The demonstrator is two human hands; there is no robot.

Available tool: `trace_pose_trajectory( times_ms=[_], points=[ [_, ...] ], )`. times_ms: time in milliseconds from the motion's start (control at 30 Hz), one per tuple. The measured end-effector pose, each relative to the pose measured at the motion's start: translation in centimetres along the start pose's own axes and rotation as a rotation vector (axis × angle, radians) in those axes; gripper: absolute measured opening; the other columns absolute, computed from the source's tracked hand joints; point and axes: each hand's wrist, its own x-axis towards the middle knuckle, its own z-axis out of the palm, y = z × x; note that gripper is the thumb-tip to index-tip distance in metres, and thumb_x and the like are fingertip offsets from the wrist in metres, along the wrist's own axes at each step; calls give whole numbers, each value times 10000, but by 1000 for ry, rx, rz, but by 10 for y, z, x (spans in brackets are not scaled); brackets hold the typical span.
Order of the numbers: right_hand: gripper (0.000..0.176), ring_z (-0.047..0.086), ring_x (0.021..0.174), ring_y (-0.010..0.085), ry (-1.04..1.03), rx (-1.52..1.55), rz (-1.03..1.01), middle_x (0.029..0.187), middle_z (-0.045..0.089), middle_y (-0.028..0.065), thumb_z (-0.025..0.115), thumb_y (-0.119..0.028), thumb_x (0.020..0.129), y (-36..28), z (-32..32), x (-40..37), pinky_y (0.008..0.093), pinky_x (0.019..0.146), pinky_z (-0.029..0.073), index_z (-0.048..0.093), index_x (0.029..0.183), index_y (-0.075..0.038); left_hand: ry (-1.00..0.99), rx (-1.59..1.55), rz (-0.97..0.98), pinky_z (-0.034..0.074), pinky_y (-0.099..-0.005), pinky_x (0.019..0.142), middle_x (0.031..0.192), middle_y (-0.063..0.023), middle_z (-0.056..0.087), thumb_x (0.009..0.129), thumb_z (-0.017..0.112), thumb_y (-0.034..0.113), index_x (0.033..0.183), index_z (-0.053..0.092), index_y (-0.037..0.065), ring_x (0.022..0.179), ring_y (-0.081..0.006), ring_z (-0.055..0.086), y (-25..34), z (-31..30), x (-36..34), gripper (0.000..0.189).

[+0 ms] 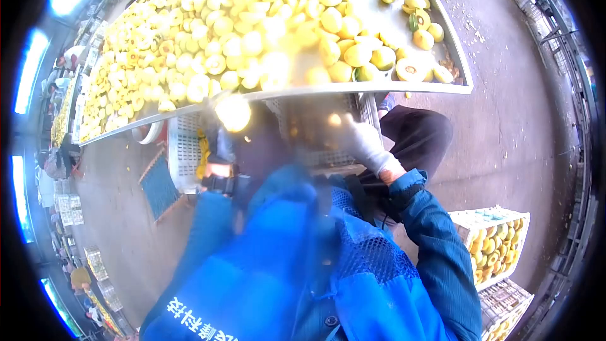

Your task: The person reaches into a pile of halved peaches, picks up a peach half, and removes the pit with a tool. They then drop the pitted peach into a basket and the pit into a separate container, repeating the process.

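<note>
Below the near edge of a metal-rimmed table (pixel 353 89), my right hand (pixel 366 145) in a pale glove reaches toward a crate (pixel 325 159) by my lap. Its fingers are blurred by glare, so what they hold cannot be made out. My left hand (pixel 219 155) is low at the left, beside a white crate (pixel 184 151); its fingers are smeared and partly hidden. Yellow halved fruits (pixel 208 50) cover much of the tabletop, some with brown centres facing up. A yellow thing (pixel 203 151) shows by the white crate.
Stacked crates (pixel 495 243) full of yellow fruit stand at the lower right. A blue-green mat or panel (pixel 161 186) is on the floor at left. Someone's dark-trousered leg (pixel 420 136) is near my right hand. Other people and crates line the far left.
</note>
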Motion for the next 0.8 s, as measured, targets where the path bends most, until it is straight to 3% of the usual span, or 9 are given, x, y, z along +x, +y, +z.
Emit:
trace_pose_trajectory(
  times_ms=[67,100,267,300,400,433,667,733,800],
  points=[
    [224,668,646,318,-257,-387,-181,787,675,144,587,-319,927,9,7,-2,430,551,511,555,1054,-137,113,142,-158,500,-354,923,1126,-153,670,992,579,235,1203,606,-38,1019,-256,637,-43,-38,4,346],
    [180,654,627,321,-78,-153,-118,755,662,150,566,-291,948,12,5,-14,431,540,504,577,1005,-121,136,343,-225,499,-341,915,1122,-162,670,982,593,221,1201,607,-38,1009,-244,635,-37,-45,11,339],
    [199,652,666,319,-117,34,-14,784,674,161,460,-196,1008,13,5,-9,428,581,502,603,1080,-78,-6,394,251,481,-429,904,1085,-220,657,905,658,185,1161,634,-2,1040,-367,610,26,38,67,318],
    [566,660,930,395,-188,329,386,974,701,211,344,-532,1005,35,37,-3,469,840,499,649,1179,-88,-75,464,350,482,-433,894,1078,-218,656,880,681,178,1161,637,8,1029,-377,605,20,65,80,331],
    [316,645,743,390,-163,-142,-23,814,659,188,411,-359,1011,42,49,-1,466,661,508,561,1124,-106,-359,467,318,526,-421,706,908,-195,681,918,650,366,1067,649,30,840,-344,671,54,140,120,368],
    [411,648,749,485,-174,68,156,805,683,240,461,-485,977,17,24,-11,563,708,506,597,997,-98,-473,553,458,514,-439,662,893,-201,677,938,579,444,1001,645,36,809,-366,661,76,151,129,418],
    [367,655,763,443,-249,34,161,863,663,244,602,-384,897,16,12,-15,522,658,512,540,1122,-100,-621,739,546,508,-492,685,877,-190,677,849,572,291,907,680,85,806,-390,651,0,225,161,240],
    [320,655,707,424,-191,29,99,806,643,207,612,-339,882,-16,-22,-9,524,634,515,549,1111,-124,-376,317,273,514,-476,718,915,-234,670,830,638,270,1045,634,20,814,-420,640,-33,221,160,330],
    [272,657,739,414,153,76,-66,824,645,236,576,-274,922,-24,-31,-2,485,595,527,568,1167,-154,-491,49,21,537,-329,641,971,-120,688,884,644,212,1140,616,6,888,-217,670,-29,193,150,330]
  ],
)
